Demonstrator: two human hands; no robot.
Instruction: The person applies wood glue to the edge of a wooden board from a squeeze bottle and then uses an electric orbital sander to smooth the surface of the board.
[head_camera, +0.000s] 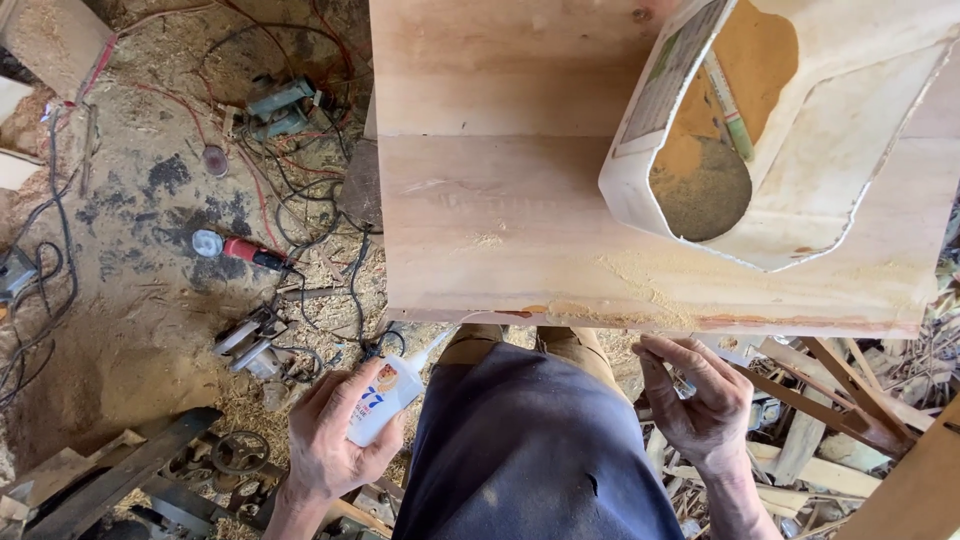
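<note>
White glue bottle (386, 400) in left hand (330, 440)

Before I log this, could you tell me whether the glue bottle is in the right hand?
No, the left hand grips the white glue bottle.

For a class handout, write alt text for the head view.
Seen from above, a person's left hand holds a white glue bottle below the edge of a pale wooden board. The right hand is beside it. A cut-open white jug of sawdust sits on the board.
</note>
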